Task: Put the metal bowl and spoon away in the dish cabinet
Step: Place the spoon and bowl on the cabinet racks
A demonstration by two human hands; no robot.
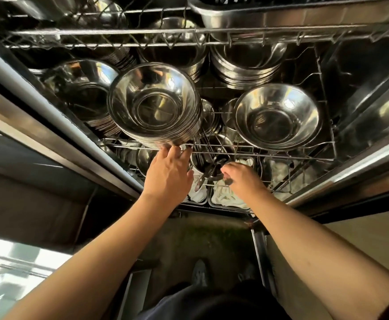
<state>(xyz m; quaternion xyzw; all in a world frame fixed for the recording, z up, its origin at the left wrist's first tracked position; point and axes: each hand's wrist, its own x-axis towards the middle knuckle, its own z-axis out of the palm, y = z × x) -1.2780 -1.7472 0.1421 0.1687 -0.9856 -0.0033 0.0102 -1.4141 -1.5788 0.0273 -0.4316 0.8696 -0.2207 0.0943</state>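
Observation:
The metal bowl (154, 105) sits tilted on top of a stack of like bowls on the middle wire shelf (281, 158) of the dish cabinet. My left hand (168, 174) reaches up to the stack's near edge. Its fingers are spread, the fingertips touch the lower rim, and the thumb stays off the bowl. My right hand (242, 179) is just to the right, with its fingers pinched on the handle of the spoon (213, 169). The spoon's far end pokes into a round metal utensil holder (198, 162) below the shelf wire.
More bowl stacks fill the shelf: one at left (82, 88), one at right (278, 116), others behind. An upper rack (142, 33) holds more steel ware and a steel tray (281, 17). White cloths (225, 197) lie in trays below. Cabinet doors stand at both sides.

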